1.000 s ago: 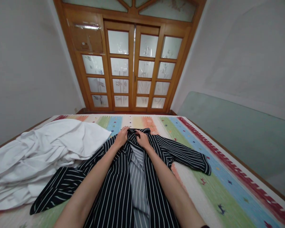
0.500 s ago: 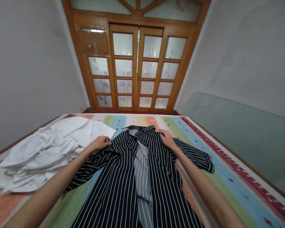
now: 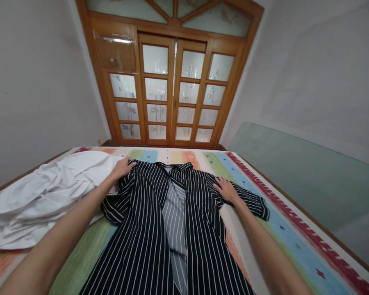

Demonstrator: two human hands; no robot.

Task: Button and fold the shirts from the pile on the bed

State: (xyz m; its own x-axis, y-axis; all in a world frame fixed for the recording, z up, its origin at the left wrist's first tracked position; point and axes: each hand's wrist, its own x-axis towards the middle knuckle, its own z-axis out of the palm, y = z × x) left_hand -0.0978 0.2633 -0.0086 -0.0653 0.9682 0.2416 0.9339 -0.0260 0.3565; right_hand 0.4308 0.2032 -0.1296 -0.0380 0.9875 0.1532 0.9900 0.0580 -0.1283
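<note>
A black shirt with white stripes (image 3: 147,221) lies spread with its collar at the far end and its front parted, showing the paler inside. My left hand (image 3: 123,167) pinches the cloth at the shirt's left shoulder, and the sleeve below it is bunched. My right hand (image 3: 226,189) rests with fingers spread on the top of the right sleeve, which reaches out to the right. Beside my left forearm lies a crumpled white cloth (image 3: 58,192).
Under the shirt is a colourful striped cover (image 3: 283,237) on a bed-like surface. Beyond its far edge stand wooden doors with glass panes (image 3: 172,94). A pale green panel (image 3: 295,168) runs along the right wall.
My left hand has moved outward and away, drawing the shirt's left shoulder out flatter. My right hand has slid from near the collar to the sleeve and opened.
</note>
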